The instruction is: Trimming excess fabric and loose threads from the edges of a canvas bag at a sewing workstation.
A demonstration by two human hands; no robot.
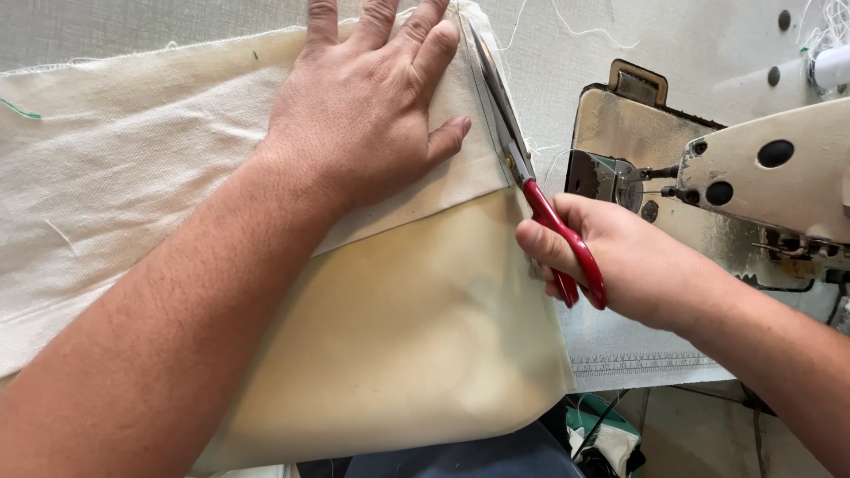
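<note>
Cream fabric (pixel 425 336) spread over tabletop (pixel 637 363), sewing machine (pixel 761 177) at 3 o'clock. Left hand (pixel 372 115) open, pressed flat at 12 o'clock, likely pinning cloth taut. Right hand (pixel 620 257) closed around red-handled scissors (pixel 531 177), blades along right fabric edge.

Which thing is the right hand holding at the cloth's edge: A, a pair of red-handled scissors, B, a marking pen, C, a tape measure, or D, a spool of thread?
A: the right hand grips red-handled scissors, their blades lying along the cream cloth edge.
</note>
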